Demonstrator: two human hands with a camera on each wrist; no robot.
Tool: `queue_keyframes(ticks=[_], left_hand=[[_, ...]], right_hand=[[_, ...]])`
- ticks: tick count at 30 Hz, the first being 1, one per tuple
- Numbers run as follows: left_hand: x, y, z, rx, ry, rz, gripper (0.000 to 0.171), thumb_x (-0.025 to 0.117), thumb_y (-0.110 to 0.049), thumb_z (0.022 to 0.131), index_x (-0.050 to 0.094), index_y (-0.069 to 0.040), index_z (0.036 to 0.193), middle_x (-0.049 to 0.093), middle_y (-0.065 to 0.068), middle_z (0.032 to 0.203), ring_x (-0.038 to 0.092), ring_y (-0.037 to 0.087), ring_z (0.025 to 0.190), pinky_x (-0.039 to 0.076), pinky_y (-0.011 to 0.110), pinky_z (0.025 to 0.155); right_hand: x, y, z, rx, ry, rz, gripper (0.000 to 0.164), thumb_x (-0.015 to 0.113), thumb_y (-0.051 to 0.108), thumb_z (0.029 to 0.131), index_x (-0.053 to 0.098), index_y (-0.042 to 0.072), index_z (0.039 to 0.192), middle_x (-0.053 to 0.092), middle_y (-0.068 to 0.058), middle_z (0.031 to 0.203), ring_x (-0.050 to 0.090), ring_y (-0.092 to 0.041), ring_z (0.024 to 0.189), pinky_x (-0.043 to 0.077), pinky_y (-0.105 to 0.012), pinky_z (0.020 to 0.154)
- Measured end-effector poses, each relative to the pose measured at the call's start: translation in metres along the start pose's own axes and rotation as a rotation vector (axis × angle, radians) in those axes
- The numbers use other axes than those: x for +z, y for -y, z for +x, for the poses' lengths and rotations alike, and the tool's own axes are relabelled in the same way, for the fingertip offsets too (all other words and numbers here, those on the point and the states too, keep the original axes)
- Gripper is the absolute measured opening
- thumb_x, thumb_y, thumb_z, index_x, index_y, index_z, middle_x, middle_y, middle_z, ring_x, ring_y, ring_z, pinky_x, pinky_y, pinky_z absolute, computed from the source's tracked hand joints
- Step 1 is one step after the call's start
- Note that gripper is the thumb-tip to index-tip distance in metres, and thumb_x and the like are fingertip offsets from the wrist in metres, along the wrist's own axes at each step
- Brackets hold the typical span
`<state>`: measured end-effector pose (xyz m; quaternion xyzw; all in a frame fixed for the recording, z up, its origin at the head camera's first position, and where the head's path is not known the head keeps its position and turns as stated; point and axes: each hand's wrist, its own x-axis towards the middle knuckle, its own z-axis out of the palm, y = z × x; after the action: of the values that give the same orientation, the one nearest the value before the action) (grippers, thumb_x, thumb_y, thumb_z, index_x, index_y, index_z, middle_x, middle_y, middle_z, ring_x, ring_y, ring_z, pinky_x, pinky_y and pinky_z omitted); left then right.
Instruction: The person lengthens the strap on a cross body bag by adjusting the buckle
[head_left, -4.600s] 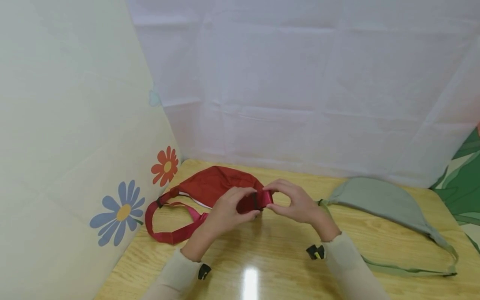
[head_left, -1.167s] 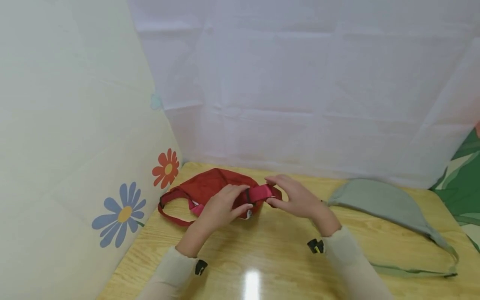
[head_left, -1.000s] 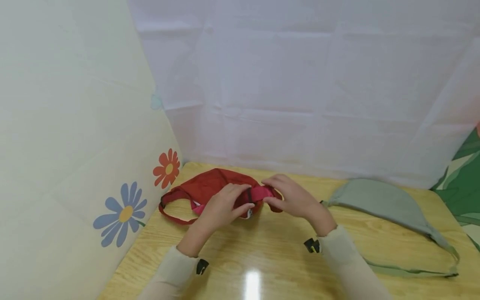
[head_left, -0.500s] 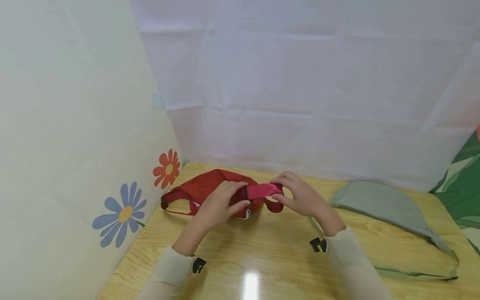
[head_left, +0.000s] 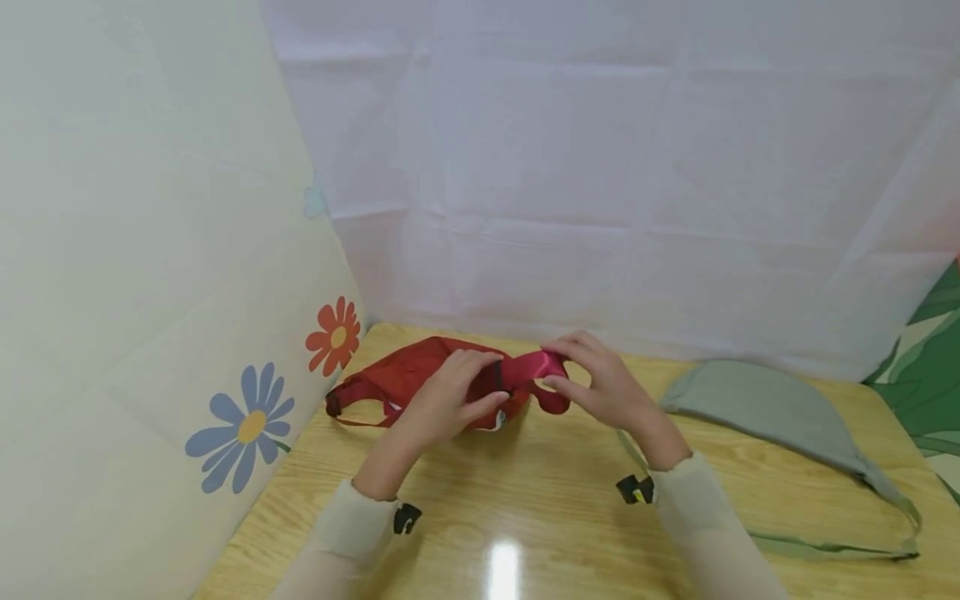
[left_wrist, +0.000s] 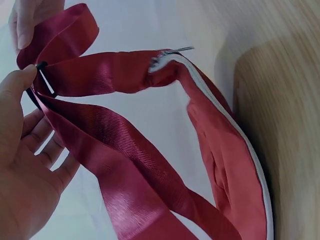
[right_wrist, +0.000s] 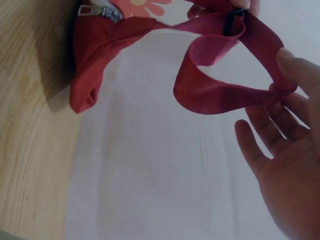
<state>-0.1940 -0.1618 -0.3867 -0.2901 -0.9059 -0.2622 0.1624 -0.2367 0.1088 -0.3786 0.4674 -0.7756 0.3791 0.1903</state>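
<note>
A red waist bag (head_left: 412, 367) lies at the back left of the table, its strap raised in front of it. My left hand (head_left: 438, 408) pinches the black slider buckle (left_wrist: 47, 80) on that strap between thumb and fingers. To its right, my right hand (head_left: 603, 392) pinches the bend of a strap loop (head_left: 527, 367) drawn out through the slider. In the right wrist view the loop (right_wrist: 215, 100) hangs in a wide curve below the slider. The bag's zipper pull (right_wrist: 111, 13) shows there too. Strap webbing (left_wrist: 135, 165) trails down from the left hand.
A grey-green waist bag (head_left: 757, 408) lies on the right of the wooden table (head_left: 465, 517), its thin green strap (head_left: 825, 547) curving toward the front. A white cloth (head_left: 525, 167) hangs behind. A flower-printed sheet (head_left: 150, 292) borders the left side.
The strap loop between the hands has grown longer, and the right hand has shifted slightly right. At the left, the strap's big loop has shrunk toward the bag. Both hands keep their grip.
</note>
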Motion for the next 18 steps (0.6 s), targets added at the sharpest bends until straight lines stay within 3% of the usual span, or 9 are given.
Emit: queue_keyframes(ticks=[9, 18], left_hand=[[0.0069, -0.0001, 0.0071, 0.027, 0.003, -0.095, 0.048, 0.073, -0.024, 0.096, 0.057, -0.004, 0.136, 0.061, 0.011, 0.127, 0.053, 0.024, 0.113, 0.052, 0.042, 0.091], [0.0068, -0.0037, 0.0068, 0.025, 0.005, -0.083, 0.049, 0.073, -0.024, 0.095, 0.058, -0.004, 0.137, 0.063, 0.01, 0.127, 0.055, 0.025, 0.114, 0.052, 0.043, 0.093]], right_hand=[[0.0015, 0.0041, 0.0023, 0.021, 0.018, 0.044, 0.042, 0.078, 0.003, 0.087, 0.065, -0.001, 0.128, 0.063, -0.011, 0.118, 0.063, -0.022, 0.105, 0.057, -0.035, 0.083], [0.0014, 0.0062, 0.0026, 0.032, 0.022, 0.038, 0.04, 0.078, 0.005, 0.088, 0.067, 0.0, 0.126, 0.064, -0.011, 0.117, 0.061, -0.021, 0.1, 0.056, -0.034, 0.077]])
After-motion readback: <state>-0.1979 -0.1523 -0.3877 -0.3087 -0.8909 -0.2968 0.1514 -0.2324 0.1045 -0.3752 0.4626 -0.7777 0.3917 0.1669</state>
